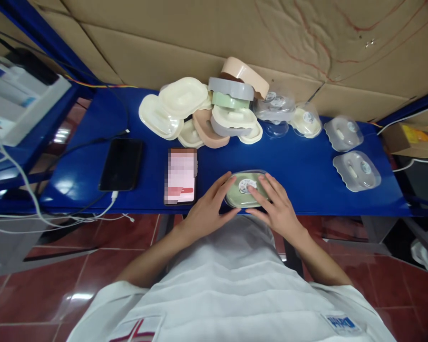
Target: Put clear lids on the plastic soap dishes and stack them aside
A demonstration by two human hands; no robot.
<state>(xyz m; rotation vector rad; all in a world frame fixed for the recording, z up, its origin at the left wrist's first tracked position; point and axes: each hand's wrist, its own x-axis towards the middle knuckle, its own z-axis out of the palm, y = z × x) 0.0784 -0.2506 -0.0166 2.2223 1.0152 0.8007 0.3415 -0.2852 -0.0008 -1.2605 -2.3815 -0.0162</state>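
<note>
A small pale green plastic box [237,195] with a clear lid, which looks like a soap box, lies at the front edge of the blue table. On its lid is a round printed sticker [247,185]. My left hand [210,204] grips the box's left side, thumb at the near edge and fingers toward the far edge. From the right, my right hand [278,204] spans the box with thumb and fingers, one fingertip touching the sticker. Parts of the box's sides are hidden by my fingers.
Behind lies a pile of cream trays [183,97] and coloured shells [231,88]. Clear-lidded boxes [356,171] stand to the right. A lit phone [180,175] and a dark phone [121,164] on a white cable lie left on the blue table [299,166].
</note>
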